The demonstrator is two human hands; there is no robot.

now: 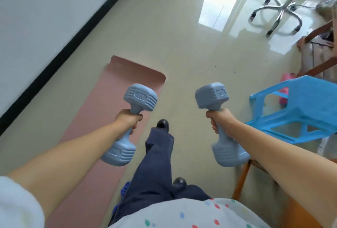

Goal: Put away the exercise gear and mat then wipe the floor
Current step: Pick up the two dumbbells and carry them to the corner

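Note:
My left hand (127,121) grips the handle of a grey-blue dumbbell (140,98) marked 2KG, held upright in the air over the mat's right edge. My right hand (219,121) grips a second matching dumbbell (211,96), also upright, just left of a blue stool. A pink exercise mat (109,103) lies unrolled on the pale tiled floor (182,49), running from the lower left up to the middle. My legs in dark trousers and black shoes stand between the mat and the stool.
A blue plastic stool (299,111) stands at the right, with wooden furniture legs (242,178) below and behind it. An office chair's chrome base (279,14) is at the top right. A white wall with a black skirting (60,56) runs along the left.

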